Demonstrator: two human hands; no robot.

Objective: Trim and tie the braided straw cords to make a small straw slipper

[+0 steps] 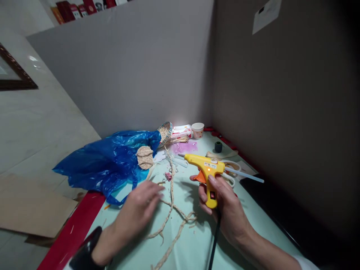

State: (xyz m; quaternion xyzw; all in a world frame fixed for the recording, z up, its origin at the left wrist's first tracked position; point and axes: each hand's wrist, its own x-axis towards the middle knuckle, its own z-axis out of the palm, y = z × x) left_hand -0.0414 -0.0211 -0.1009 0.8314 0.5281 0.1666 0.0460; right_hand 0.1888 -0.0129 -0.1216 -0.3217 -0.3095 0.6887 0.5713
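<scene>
My right hand (221,195) is wrapped round the handle of a yellow hot glue gun (206,163), a finger by its orange trigger (200,177). The nozzle points left and a clear glue stick (244,174) juts from the back. My left hand (143,198), slightly blurred, hovers just left of a braided straw cord (172,187), fingers apart with nothing seen in them. Another braided length (177,234) lies across the table towards me, with a loop near its middle. Beyond my left hand stands a round woven straw piece (144,157) against a blue plastic bag (112,161).
A small woven basket (165,134), a paper cup (197,130) and a red-white packet (181,132) stand at the back. A dark spool (218,146) and white cable (230,180) lie right. Pink clips (168,176) lie mid-table. Grey partitions (157,75) enclose the table.
</scene>
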